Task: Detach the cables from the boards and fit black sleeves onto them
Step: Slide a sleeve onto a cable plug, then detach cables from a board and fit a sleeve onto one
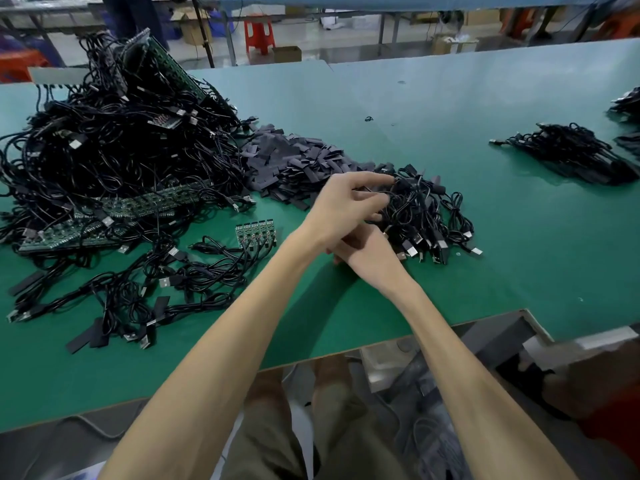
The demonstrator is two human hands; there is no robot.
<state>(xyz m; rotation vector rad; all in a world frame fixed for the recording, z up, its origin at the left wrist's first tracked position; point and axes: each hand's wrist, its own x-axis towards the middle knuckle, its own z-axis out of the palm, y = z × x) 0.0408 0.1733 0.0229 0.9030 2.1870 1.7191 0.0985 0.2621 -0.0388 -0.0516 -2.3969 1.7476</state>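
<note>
The small pile of detached USB cables (424, 216) lies on the green table (450, 98) just at 3 o'clock of the two hands. The left hand (348, 200) reaches across above the other. Its fingers are loosely bent and spread, with the index fingertip touching the top of this pile. A thin wire runs past the fingers, but I cannot tell whether they pinch it. The right hand (369, 252) sits directly beneath, against the near edge of the pile. It is mostly covered by the left wrist, its fingers look curled under, and what they hold cannot be made out.

At 11 o'clock of the hands, a heap of flat black sleeves (294, 161) spreads across the mat, and its near end touches the cable pile. At 9 o'clock, close by, lies a short strip of small green boards (255, 232) with wires trailing from its lower edge into loose cables (166, 289) at 8 o'clock. A few single sleeves (83, 341) lie among those cables.

Farther out at 10 o'clock rises a large tangle of black cables (110, 143). Long green boards (145, 204) lie along its near side, and one panel (166, 64) leans up at its back.

Well apart at 2 o'clock rests a separate bundle of cables (571, 154), and more show at the right edge (628, 102). Beyond the table at 12 o'clock stands a red stool (259, 32).
</note>
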